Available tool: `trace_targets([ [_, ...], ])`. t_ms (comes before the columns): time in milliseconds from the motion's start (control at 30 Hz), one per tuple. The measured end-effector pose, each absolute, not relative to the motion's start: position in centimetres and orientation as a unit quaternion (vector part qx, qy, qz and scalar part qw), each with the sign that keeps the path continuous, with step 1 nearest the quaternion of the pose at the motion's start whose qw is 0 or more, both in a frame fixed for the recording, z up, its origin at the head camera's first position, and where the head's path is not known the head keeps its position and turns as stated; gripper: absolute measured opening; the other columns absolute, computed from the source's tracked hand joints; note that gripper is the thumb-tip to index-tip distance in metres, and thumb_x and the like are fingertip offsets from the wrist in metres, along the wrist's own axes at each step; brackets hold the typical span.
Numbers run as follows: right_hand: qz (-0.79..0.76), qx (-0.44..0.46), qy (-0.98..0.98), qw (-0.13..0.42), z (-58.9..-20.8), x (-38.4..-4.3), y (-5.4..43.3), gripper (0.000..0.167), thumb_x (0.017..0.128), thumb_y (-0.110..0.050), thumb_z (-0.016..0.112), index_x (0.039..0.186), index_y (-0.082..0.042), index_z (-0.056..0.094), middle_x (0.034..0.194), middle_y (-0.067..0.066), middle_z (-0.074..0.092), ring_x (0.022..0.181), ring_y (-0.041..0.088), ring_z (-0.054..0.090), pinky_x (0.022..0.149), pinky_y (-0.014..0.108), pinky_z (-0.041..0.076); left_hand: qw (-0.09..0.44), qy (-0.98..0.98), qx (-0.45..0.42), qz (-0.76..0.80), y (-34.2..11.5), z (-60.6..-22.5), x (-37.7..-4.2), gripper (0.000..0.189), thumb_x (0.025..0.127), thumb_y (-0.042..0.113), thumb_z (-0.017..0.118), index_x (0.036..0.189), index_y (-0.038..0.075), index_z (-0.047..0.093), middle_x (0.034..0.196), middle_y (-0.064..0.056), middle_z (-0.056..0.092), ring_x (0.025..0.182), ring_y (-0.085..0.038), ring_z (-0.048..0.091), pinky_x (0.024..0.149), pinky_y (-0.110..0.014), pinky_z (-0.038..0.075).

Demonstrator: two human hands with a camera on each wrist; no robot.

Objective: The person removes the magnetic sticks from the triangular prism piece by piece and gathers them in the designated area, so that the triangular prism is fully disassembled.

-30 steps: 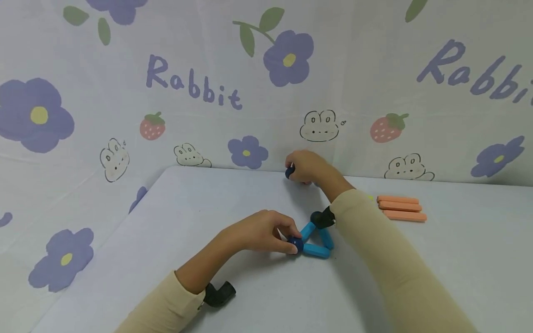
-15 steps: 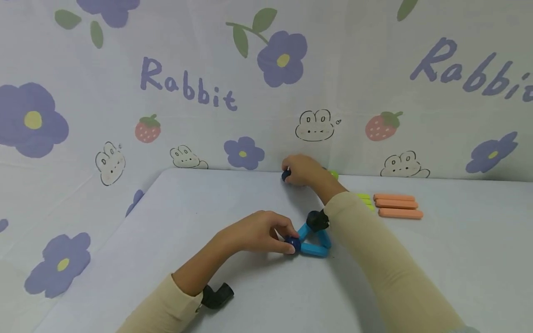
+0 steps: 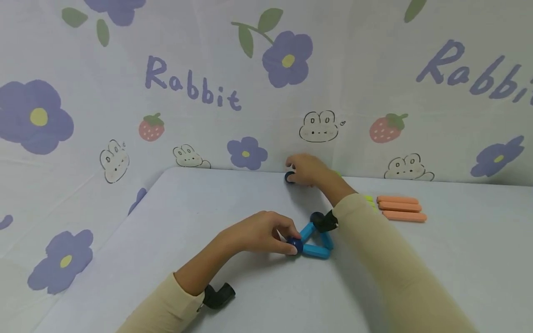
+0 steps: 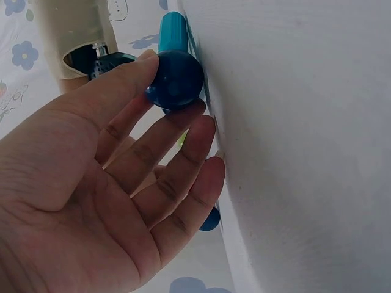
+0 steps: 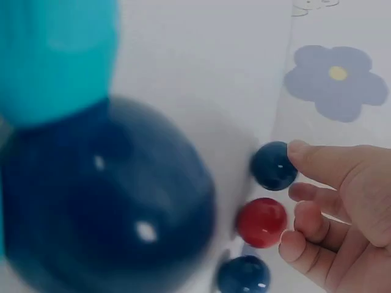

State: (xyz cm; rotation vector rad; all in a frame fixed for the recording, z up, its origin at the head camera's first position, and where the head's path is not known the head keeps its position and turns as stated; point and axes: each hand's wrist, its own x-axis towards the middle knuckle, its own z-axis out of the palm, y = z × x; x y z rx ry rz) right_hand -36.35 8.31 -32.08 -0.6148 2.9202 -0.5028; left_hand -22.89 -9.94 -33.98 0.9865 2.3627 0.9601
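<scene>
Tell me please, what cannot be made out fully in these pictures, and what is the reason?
Head: the red ball is hidden behind the right hand.
Head: the yellow-green sticks are mostly covered by the right sleeve; their number is unclear.
Left wrist: a farther dark blue ball is partly hidden by the left hand.
Right wrist: the nearest dark blue ball is blurred and cut off by the bottom edge; the turquoise stick, by the top edge.

Kind of place unclear: white table [image 3: 233,199], rabbit-print cloth [image 3: 345,83].
</scene>
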Motion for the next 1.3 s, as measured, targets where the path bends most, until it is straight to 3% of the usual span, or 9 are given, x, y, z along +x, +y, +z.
trace_targets([
  [133,-0.18,-0.227,0.957,0.016,-31.2,-35.2,8.9,0.041,0.095,-0.015,0.068,0.133,-0.002,0.06,0.13,0.017,0.062,0.106,0.03,0.061,0.075,0.04,0.056,0.201,0.849,0.352,0.339,-9.9,-33.7,-22.8,0.016,0.088,0.019,0.079,0.103,0.02,0.074,0.096,0.013,0.072,0.088,-0.007,0.068,0.08,-0.024,0.054],
  [267,-0.211,-0.256,0.943,-0.021,-30.3,-32.3,9.7,0.032,0.094,-0.014,0.07,0.123,-0.001,0.065,0.118,0.017,0.066,0.106,0.031,0.062,0.089,0.045,0.052,0.203,0.849,0.349,0.34,-9.8,-33.6,-22.8,0.016,0.088,0.018,0.079,0.104,0.019,0.074,0.096,0.013,0.072,0.088,-0.007,0.068,0.08,-0.024,0.054],
  [467,-0.207,-0.276,0.938,-0.008,-29.9,-25.9,12.2,0.012,0.092,-0.018,0.074,0.095,-0.007,0.071,0.08,0.0,0.064,0.073,0.018,0.058,0.064,0.031,0.053,0.207,0.852,0.343,0.336,-9.7,-33.6,-22.7,0.017,0.088,0.02,0.08,0.104,0.019,0.074,0.095,0.013,0.071,0.089,-0.007,0.067,0.08,-0.024,0.054],
  [600,-0.161,-0.276,0.947,0.032,-30.6,-23.2,13.9,0.016,0.091,-0.024,0.075,0.083,-0.011,0.073,0.065,-0.006,0.058,0.061,0.013,0.052,0.054,0.026,0.047,0.208,0.858,0.335,0.33,-9.8,-33.6,-22.7,0.017,0.089,0.022,0.079,0.105,0.02,0.074,0.096,0.013,0.072,0.089,-0.008,0.067,0.08,-0.024,0.054],
  [900,-0.118,-0.256,0.957,0.074,-32.5,-21.7,14.8,0.024,0.087,-0.033,0.078,0.073,-0.015,0.07,0.061,-0.006,0.054,0.06,0.012,0.05,0.054,0.025,0.043,0.208,0.858,0.33,0.333,-9.9,-34.1,-22.6,0.017,0.089,0.023,0.079,0.105,0.021,0.075,0.097,0.013,0.071,0.089,-0.008,0.067,0.08,-0.024,0.054],
  [1300,-0.148,-0.235,0.957,0.081,-33.3,-21.3,15.0,0.021,0.087,-0.027,0.079,0.075,-0.012,0.071,0.06,-0.005,0.055,0.06,0.012,0.051,0.055,0.025,0.044,0.203,0.86,0.333,0.328,-9.7,-34.1,-22.7,0.016,0.088,0.023,0.079,0.104,0.022,0.075,0.096,0.013,0.071,0.088,-0.008,0.066,0.078,-0.024,0.054],
])
